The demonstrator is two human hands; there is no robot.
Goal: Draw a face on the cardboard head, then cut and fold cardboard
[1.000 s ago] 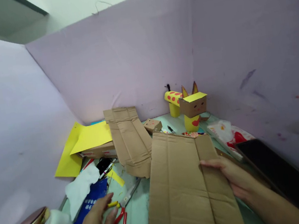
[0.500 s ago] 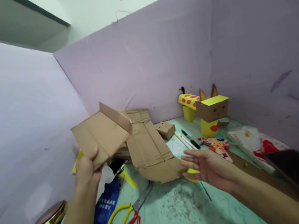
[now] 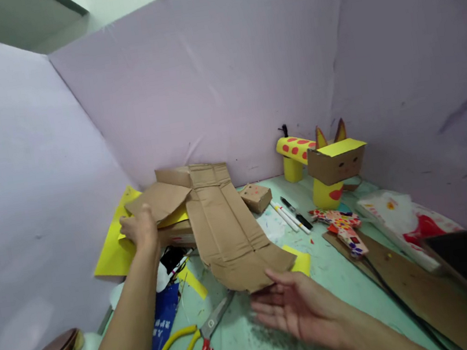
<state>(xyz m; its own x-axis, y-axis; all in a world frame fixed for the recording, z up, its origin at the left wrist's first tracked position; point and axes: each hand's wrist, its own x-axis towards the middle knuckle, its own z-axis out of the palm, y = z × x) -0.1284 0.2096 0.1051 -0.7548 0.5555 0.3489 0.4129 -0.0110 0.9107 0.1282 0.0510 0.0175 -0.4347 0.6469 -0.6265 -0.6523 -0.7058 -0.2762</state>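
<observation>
Cardboard sheet (image 3: 226, 228) creased, undecorated
Right fingers (image 3: 270, 313) open at its edge; left fingers (image 3: 128, 227) curled by smaller piece (image 3: 162, 199) (grip unclear).

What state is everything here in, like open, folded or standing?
Scissors: lying flat, blades apparently nearly closed
Long cardboard: creased, unfolded
Smaller cardboard: bent
Eared figure: upright
White markers: lying down
Right hand: open
Left hand: fingers curled, grip unclear
</observation>
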